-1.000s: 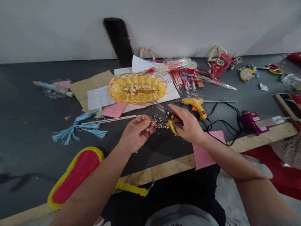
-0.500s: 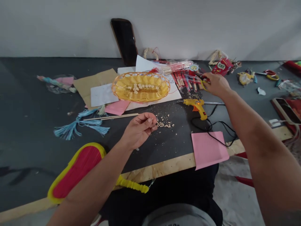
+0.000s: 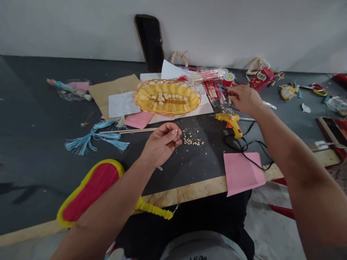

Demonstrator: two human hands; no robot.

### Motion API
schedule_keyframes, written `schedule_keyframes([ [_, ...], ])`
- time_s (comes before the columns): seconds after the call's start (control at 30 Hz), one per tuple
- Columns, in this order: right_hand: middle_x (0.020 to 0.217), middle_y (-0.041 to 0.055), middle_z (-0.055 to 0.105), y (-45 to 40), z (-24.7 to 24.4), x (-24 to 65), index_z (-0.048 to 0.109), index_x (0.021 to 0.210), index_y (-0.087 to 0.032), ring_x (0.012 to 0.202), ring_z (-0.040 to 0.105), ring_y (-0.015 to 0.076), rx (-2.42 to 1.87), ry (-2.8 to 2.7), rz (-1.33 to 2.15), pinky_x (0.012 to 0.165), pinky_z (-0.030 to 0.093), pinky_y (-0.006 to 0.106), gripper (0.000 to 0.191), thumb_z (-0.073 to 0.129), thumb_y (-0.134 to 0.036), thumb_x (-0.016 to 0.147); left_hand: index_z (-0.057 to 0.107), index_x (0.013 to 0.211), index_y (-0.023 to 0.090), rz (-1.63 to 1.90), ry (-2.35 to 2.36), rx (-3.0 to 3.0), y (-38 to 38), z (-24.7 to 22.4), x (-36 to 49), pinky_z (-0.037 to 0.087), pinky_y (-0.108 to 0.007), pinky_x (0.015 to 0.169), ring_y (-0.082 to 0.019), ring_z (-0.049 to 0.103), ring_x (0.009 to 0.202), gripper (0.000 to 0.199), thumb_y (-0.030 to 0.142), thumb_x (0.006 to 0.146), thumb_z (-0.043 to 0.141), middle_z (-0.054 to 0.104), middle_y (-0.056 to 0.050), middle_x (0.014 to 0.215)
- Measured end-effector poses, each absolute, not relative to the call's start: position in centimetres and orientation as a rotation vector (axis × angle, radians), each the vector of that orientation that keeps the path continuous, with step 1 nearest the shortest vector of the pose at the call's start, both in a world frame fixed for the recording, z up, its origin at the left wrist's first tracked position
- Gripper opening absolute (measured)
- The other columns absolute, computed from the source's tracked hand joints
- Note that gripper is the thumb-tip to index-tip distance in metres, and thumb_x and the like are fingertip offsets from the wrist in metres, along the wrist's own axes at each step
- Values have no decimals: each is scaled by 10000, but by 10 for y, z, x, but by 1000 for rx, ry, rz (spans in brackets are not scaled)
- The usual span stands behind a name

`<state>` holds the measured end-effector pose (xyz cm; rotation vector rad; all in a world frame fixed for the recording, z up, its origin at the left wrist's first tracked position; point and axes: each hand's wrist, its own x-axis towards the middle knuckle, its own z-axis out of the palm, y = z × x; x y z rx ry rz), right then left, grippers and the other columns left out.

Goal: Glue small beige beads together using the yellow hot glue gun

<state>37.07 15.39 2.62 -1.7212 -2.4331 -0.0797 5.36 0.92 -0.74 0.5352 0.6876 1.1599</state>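
Note:
My left hand [image 3: 162,144] is closed in a pinch, with a small pale wooden bit [image 3: 177,130] between thumb and forefinger. Just right of it lies a little heap of similar wooden bits [image 3: 193,140] among crumbs. My right hand [image 3: 245,99] reaches to the back right, fingers bent down at the red-wrapped sticks [image 3: 214,90]; what its fingertips grip is hidden. Beside it stands a red thread spool [image 3: 228,81]. The yellow glue gun [image 3: 230,122], its orange light lit, lies below this hand. Between and behind the hands, a yellow woven basket [image 3: 141,103] has small pale pieces in it.
A phone [image 3: 150,41] leans on the wall. Blue tassels [image 3: 94,139] and two thin sticks [image 3: 127,131] lie left. A red-and-yellow paddle-shaped piece [image 3: 92,189] sits under my left forearm. Pink paper [image 3: 242,173] overhangs the front edge, near a black cord [image 3: 244,146].
My right hand held a tool with yellow and red handles; that handle no longer shows, and the fingers now point lower. The left hand keeps its pinch. The view has shifted slightly.

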Motion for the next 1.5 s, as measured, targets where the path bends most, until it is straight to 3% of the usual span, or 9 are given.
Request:
schedule_keyframes([
  [0.3,1071,98,723,66,13,284,687,1121,-162,995,677,219,-1156,-2778,272,887,532,341,262,525,-117,919,687,788,154,1185,679,545,12,-9,53,439,-204,569,-64,460,565,179,153,679,828,621,4,686],
  [0.5,1118,124,685,62,-2,271,676,1152,-133,1044,644,220,-1204,-2863,376,910,488,313,306,498,-59,915,686,774,142,1198,661,558,14,-11,53,438,-196,563,-57,460,551,204,154,652,849,617,3,679],
  [0.7,975,106,662,63,-4,265,676,958,-133,905,619,196,-1304,-2854,363,817,451,292,211,477,-72,923,714,779,148,1200,670,581,15,-15,53,449,-187,560,-47,455,539,233,187,621,880,624,10,667],
  [0.83,904,60,668,50,1,265,645,894,-150,847,602,161,-1215,-2505,660,780,446,270,158,513,-63,876,726,756,153,1200,738,611,13,-14,55,461,-183,554,-63,516,573,272,214,566,912,650,4,662],
  [0.93,762,-5,629,35,5,263,632,870,-167,683,560,118,-1133,-2084,1001,659,440,240,57,575,-167,874,734,737,153,1160,795,639,11,-15,56,470,-182,560,-83,574,621,289,221,533,927,688,-13,693],
  [1.07,699,-27,583,19,5,255,629,868,-172,603,521,94,-1052,-1751,1258,587,431,228,112,622,-283,871,756,750,151,1095,818,716,7,-17,58,470,-183,580,-77,588,614,282,239,544,927,710,-17,724],
  [1.3,740,-14,607,17,-8,246,629,878,-186,615,540,90,-973,-1586,1309,587,462,226,191,657,-375,865,773,735,150,1079,866,756,6,-17,58,451,-190,596,-83,588,627,285,251,523,935,701,-15,695],
  [1.5,765,-11,631,18,-20,249,634,890,-192,630,563,99,-1006,-1611,1265,600,469,230,131,635,-323,881,777,745,165,1094,896,763,7,-17,56,440,-199,589,-82,569,611,247,311,593,906,722,-30,722],
])
